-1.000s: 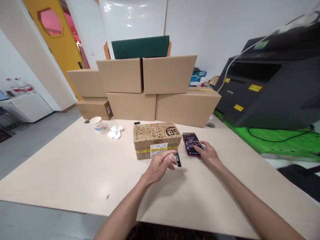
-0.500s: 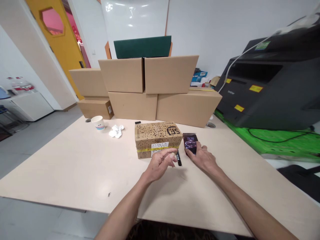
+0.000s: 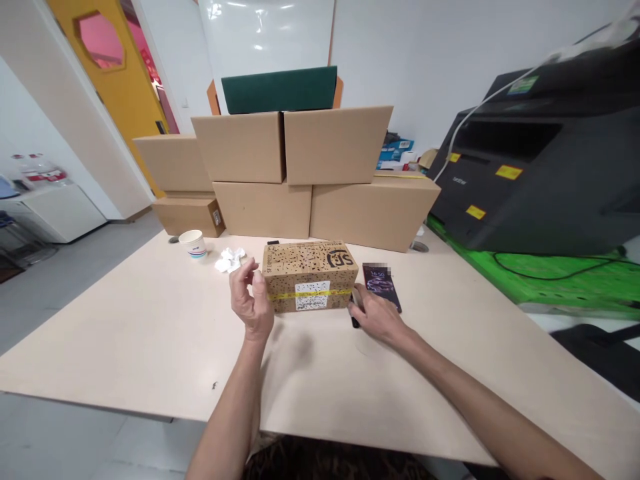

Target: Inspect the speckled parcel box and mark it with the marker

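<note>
Fingers of your left hand [image 3: 251,300] hang loosely curled, empty, beside the parcel [image 3: 310,276]; your right hand [image 3: 376,318] grips the black marker [image 3: 355,319].

left hand [image 3: 251,301]: off pen, raised beside parcel [image 3: 310,276] | right hand [image 3: 376,319]: phone→pen [image 3: 355,320]

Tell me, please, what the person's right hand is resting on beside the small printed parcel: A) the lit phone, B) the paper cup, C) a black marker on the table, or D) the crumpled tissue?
C: the right hand lies over a black marker on the table at the right end of the small printed parcel, while the phone lies apart just beyond the fingers, and the cup and tissue sit far to the left.
</note>
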Demonstrator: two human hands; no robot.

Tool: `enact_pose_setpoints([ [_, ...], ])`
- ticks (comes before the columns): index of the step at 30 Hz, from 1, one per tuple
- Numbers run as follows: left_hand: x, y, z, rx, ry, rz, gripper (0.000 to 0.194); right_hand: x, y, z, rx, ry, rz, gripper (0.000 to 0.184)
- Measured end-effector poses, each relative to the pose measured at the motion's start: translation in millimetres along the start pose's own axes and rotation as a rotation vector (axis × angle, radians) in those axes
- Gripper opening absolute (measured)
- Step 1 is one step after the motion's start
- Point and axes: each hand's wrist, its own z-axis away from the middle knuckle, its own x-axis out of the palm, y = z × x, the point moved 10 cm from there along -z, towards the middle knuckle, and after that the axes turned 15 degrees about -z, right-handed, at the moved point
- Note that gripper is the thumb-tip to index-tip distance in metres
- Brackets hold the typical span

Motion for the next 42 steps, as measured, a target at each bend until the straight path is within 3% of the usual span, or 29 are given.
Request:
enact_pose_setpoints([
  [5,1.8,-9.7,-1.3,-0.05,-0.004,-0.034,0.027,13.2,-3.9,-6.2,-0.001,-0.03,0.033,0.047],
  [9,4.9,-24.7,-4.3,-0.111,-0.029,-0.137,0.033,2.3,9.7,-10.1,0.083,0.016,0.064,0.038],
  [12,10.6,-52.8,-3.2,-0.288,-0.084,-0.174,0.046,-11.9,9.0,-13.9,0.053,0.072,0.033,0.031],
  [16,36.4,-90.7,13.4,-0.652,-0.334,-0.054,0.049,-27.3,-12.6,-20.2,-0.143,0.143,-0.353,0.037],
  [19,49.8,-96.1,22.8,-0.823,-0.474,0.077,0.048,-22.1,-23.0,-27.1,-0.154,0.084,-0.74,0.036],
  [24,47.7,-73.4,-0.4,-0.645,-0.442,0.411,0.048,-22.5,-40.8,-38.4,-0.197,0.12,-1.24,0.042],
  [28,39.6,-83.4,3.7,-0.673,-0.393,0.413,0.055,-8.3,-40.4,-50.5,-0.119,0.113,-1.554,0.056],
  [33,34.3,-111.2,27.8,-0.894,-0.355,0.183,0.051,16.1,-28.5,-54.0,-0.01,0.089,-1.617,0.06],
  [35,36.9,-115.1,36.4,-0.945,-0.393,0.124,0.05,21.9,-27.0,-52.5,-0.006,0.076,-1.618,0.06],
  [39,52.8,-106.3,44.1,-0.906,-0.547,0.183,0.049,26.8,-33.2,-51.0,-0.061,0.035,-1.607,0.056],
  [42,56.3,-96.6,38.8,-0.831,-0.575,0.276,0.057,22.5,-31.9,-53.7,-0.099,0.084,-1.648,0.052],
])
